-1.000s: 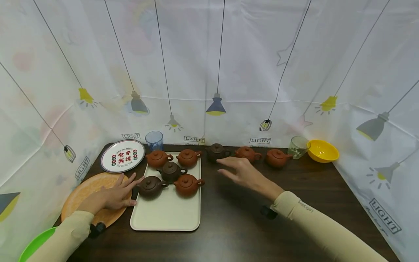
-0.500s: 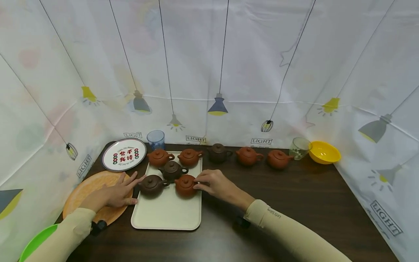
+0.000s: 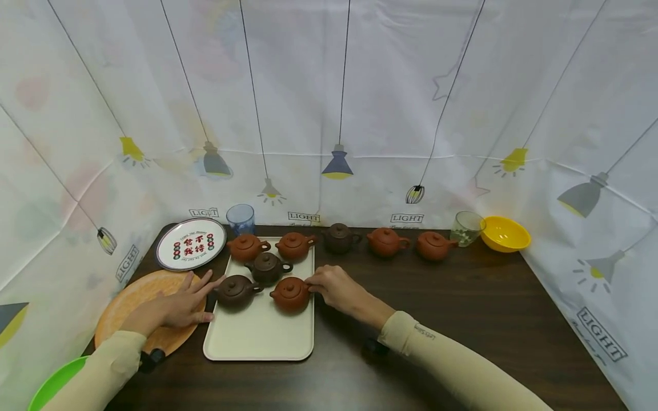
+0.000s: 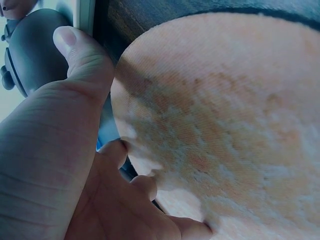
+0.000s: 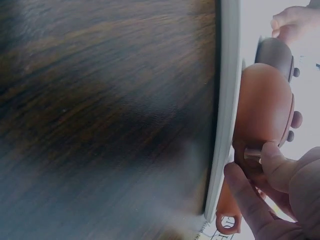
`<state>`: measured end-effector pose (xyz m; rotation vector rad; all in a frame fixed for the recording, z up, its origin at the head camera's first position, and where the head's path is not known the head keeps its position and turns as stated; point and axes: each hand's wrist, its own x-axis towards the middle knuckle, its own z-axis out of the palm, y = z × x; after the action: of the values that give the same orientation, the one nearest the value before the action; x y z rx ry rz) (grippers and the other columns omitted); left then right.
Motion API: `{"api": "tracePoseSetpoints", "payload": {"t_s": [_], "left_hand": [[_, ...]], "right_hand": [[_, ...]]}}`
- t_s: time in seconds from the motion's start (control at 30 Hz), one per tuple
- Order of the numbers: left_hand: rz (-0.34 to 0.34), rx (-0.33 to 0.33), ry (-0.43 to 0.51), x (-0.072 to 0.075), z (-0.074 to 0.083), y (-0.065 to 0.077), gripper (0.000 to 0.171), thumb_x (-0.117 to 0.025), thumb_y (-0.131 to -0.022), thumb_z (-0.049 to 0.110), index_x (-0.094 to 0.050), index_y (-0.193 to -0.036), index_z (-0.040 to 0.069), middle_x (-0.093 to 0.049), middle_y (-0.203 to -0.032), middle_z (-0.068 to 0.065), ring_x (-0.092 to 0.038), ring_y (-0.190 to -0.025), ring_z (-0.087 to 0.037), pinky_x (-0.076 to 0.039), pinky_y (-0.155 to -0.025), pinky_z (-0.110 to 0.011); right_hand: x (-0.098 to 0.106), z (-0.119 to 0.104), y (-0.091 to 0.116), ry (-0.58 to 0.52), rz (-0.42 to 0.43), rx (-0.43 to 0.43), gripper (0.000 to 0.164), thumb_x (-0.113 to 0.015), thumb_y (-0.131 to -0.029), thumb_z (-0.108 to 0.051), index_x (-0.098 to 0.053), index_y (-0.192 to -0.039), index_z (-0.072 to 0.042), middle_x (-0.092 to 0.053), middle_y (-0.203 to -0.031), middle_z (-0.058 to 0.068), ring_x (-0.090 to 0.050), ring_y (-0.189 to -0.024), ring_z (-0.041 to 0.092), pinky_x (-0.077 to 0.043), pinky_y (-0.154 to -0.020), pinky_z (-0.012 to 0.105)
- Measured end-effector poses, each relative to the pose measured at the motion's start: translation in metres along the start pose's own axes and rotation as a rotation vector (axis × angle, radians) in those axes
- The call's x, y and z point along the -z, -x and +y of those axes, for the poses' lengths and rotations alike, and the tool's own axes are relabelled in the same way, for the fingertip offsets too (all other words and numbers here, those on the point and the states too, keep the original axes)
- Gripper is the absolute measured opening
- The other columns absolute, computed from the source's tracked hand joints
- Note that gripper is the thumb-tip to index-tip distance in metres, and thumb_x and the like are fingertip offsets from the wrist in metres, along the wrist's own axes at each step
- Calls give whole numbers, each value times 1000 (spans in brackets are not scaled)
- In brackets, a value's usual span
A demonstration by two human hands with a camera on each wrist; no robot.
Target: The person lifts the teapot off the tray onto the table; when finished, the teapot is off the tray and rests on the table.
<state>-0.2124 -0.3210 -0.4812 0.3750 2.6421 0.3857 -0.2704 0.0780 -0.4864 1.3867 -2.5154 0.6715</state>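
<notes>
The right hand (image 3: 339,290) is pinching a reddish teapot (image 3: 290,297) at lower centre; the left hand (image 3: 177,306), fingers spread, is touching the tray (image 3: 259,341), lower left

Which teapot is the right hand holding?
The front-right, reddish-brown teapot on the pale tray. The right hand pinches its handle and no other teapot's.

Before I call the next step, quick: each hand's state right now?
Left hand: open, fingers spread, by the left edge of the tray.
Right hand: closed, pinching the front reddish-brown teapot by its handle.
</notes>
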Motion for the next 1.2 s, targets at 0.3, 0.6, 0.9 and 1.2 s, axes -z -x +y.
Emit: {"api": "tracePoseSetpoints", "payload": {"t_s": [0.3, 0.6, 0.9, 1.2], "left_hand": [[12, -5, 5, -1, 1, -1, 91, -63, -102, 60, -16, -172, 29, -5, -179, -27, 7, -160, -64, -2, -97, -102], [-4, 4, 21, -3, 3, 2, 92, -64, -102, 60, -15, -172, 28, -3, -179, -27, 9, -159, -64, -1, -98, -102], [35, -60, 58, -10, -17, -9, 92, -59, -99, 70, -12, -172, 41, 1, -180, -23, 14, -158, -65, 5, -90, -103], [26, 4, -8, -32, -55, -35, 94, -56, -93, 83, -5, -168, 58, 2, -183, -11, 14, -164, -54, 0, -96, -103]], "right_hand": [[-3, -1, 4, 126, 3, 37, 11, -76, -97, -1, -82, -106, -5, -75, -94, 9, -71, -88, 21, -63, -74, 28], [-4, 2, 11, 190, 67, 100, 22, -74, -92, 12, -81, -105, -4, -76, -98, 8, -67, -89, 19, -62, -77, 25], [25, 18, 25, 160, 213, 96, 35, -74, -85, 22, -81, -109, -2, -76, -101, 8, -69, -93, 21, -64, -79, 27], [36, 50, 43, 204, 236, -38, 35, -73, -84, 23, -80, -108, -2, -76, -100, 10, -68, -92, 24, -63, -76, 33]]}}
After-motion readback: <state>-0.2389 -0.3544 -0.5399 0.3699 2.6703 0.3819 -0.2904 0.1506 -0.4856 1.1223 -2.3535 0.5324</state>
